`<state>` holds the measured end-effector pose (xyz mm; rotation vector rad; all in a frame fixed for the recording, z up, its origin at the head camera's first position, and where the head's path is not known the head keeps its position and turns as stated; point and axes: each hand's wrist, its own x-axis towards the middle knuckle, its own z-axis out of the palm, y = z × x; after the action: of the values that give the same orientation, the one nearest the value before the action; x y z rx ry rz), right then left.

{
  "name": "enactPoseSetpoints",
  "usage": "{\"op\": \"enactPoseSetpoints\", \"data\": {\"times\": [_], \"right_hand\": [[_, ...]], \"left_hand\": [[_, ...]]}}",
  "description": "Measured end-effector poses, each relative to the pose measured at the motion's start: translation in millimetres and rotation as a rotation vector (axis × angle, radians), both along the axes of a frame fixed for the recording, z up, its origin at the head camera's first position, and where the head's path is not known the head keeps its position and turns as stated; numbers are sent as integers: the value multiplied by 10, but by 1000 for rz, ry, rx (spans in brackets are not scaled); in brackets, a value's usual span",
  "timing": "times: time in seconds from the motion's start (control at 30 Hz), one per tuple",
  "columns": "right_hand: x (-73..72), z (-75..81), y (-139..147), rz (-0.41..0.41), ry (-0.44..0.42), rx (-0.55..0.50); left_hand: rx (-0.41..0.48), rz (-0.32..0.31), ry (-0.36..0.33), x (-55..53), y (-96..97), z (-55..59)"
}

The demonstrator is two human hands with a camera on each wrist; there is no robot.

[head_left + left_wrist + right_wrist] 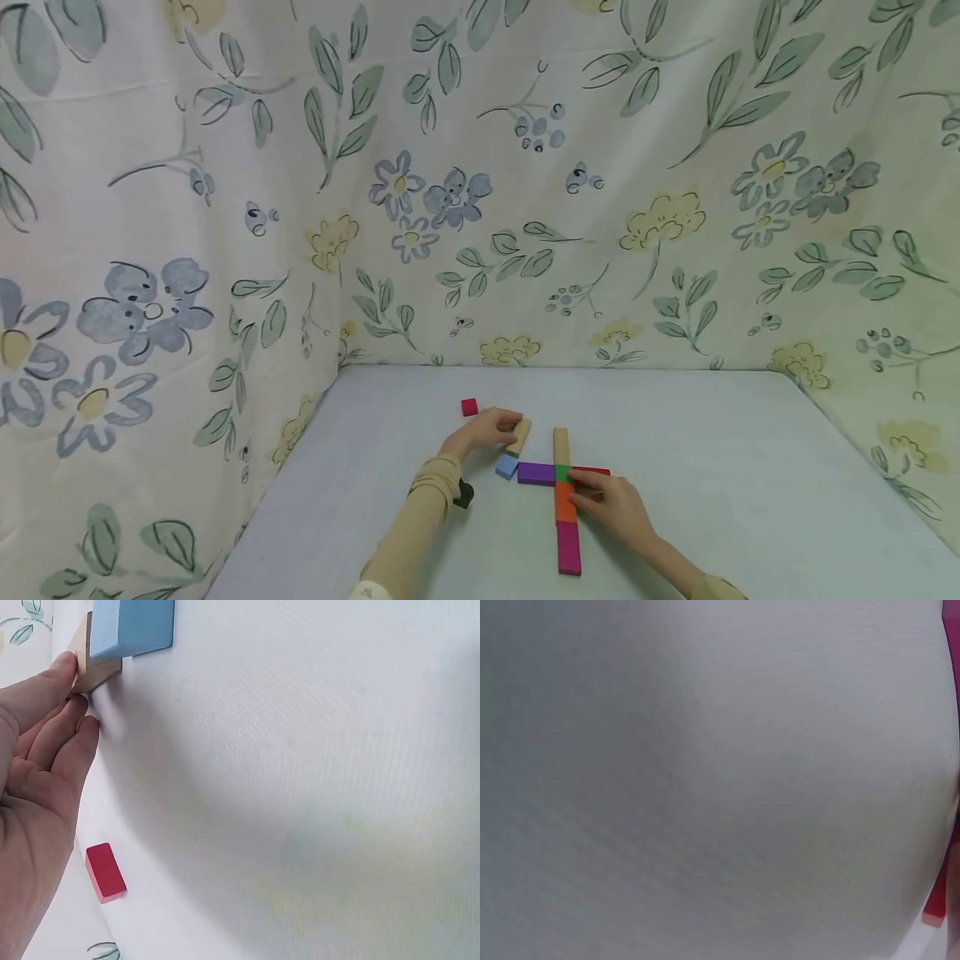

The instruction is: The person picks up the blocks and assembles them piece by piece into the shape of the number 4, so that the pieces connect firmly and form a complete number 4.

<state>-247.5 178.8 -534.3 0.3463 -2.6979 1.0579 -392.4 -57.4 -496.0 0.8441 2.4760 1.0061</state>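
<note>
In the head view, my left hand [489, 428] pinches a plain wooden block [519, 437] by its side. The left wrist view shows the thumb and fingers at that wooden block [97, 669], beside a light blue block [133, 626]. My right hand [618, 510] reaches in from the right, its fingertips at the right edges of a green block [562, 473] and an orange block [566, 502]. These sit in a cross of blocks: another wooden block [561, 446] above, purple [536, 473] left, red [592, 471] right, magenta [568, 548] below. Fingers partly cover the red block.
A small red block [469, 407] lies beyond the left hand. The white table [720, 450] ends at a floral curtain [525, 208] at the back and sides. A black wrist device [463, 495] sits at the left wrist.
</note>
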Motion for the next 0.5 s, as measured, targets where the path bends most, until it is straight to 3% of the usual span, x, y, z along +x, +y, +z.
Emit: {"op": "enactPoseSetpoints", "data": {"times": [0.5], "right_hand": [[8, 10, -6, -13, -13, 4]], "left_hand": [[11, -7, -19, 10, 41, -15]]}}
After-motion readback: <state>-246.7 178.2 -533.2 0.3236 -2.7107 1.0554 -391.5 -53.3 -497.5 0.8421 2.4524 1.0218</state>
